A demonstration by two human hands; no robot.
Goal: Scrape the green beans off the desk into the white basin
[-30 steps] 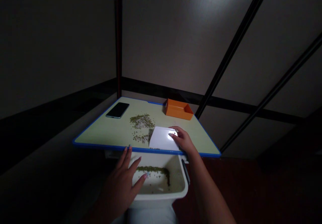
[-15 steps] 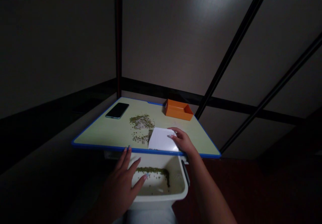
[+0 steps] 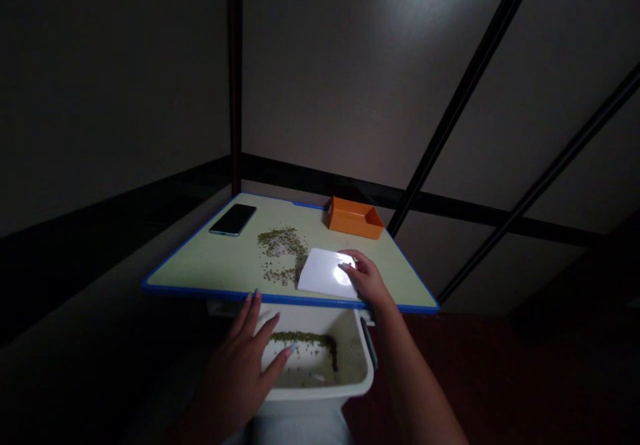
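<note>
My right hand point(image 3: 366, 277) pinches the right side of a white card point(image 3: 320, 273), which is slightly tilted over the near part of the pale green table top point(image 3: 200, 265). A bright glare lies on the card by my fingers. Left of it are a pile of small green and whitish grains point(image 3: 283, 241) and a thinner scatter nearer the edge. With fingers spread, my left hand point(image 3: 255, 351) reaches over the white bin point(image 3: 345, 388) below, its fingertips near the table's blue edge. Green grains point(image 3: 305, 338) lie inside the bin.
A phone point(image 3: 233, 219) lies at the table's back left. An orange open box point(image 3: 355, 218) stands at the back right. Panelled walls with dark strips rise close behind and to the left. A dark red floor point(image 3: 480, 371) shows at the lower right.
The card in my right hand has lifted and shifted slightly away from the near edge, its tilt now catching the light. My left hand stays where it was.
</note>
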